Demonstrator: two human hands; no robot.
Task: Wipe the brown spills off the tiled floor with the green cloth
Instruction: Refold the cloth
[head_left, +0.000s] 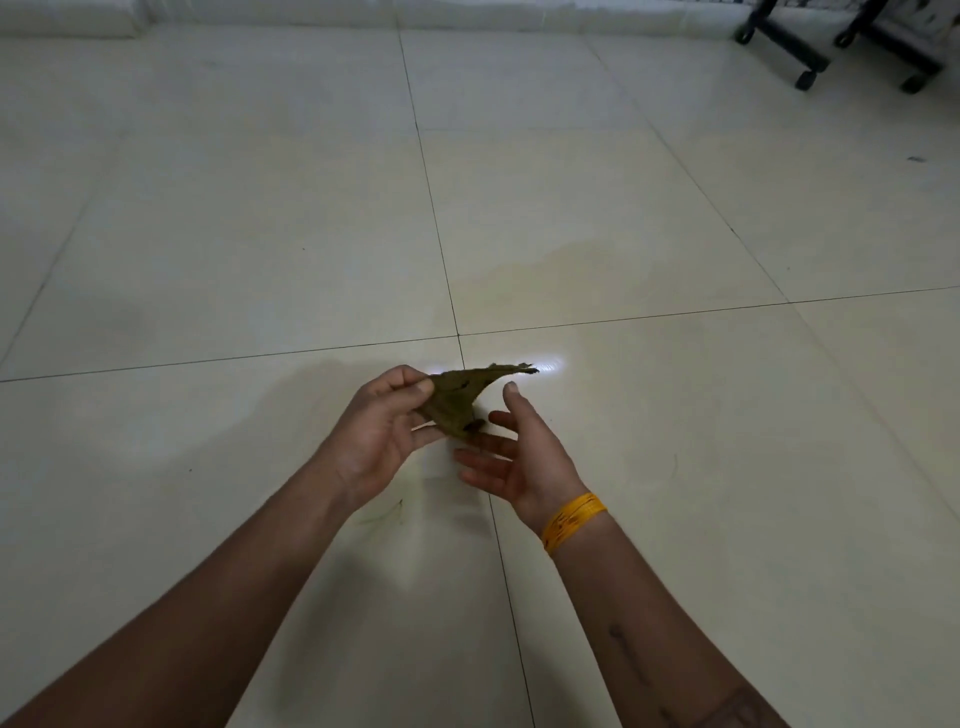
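We see a dim, evenly lit scene with a greenish-yellow cast, and the brightest patch is a small white glare spot on the glossy tiled floor just beyond the green cloth. Soft grey shadows lie on the tiles under and to the left of the left hand and below both forearms, while the fingers of the right hand show slight motion blur. We note wide-angle distortion that bows the grout lines toward the edges, where the corners darken and the black furniture legs at upper right appear soft.
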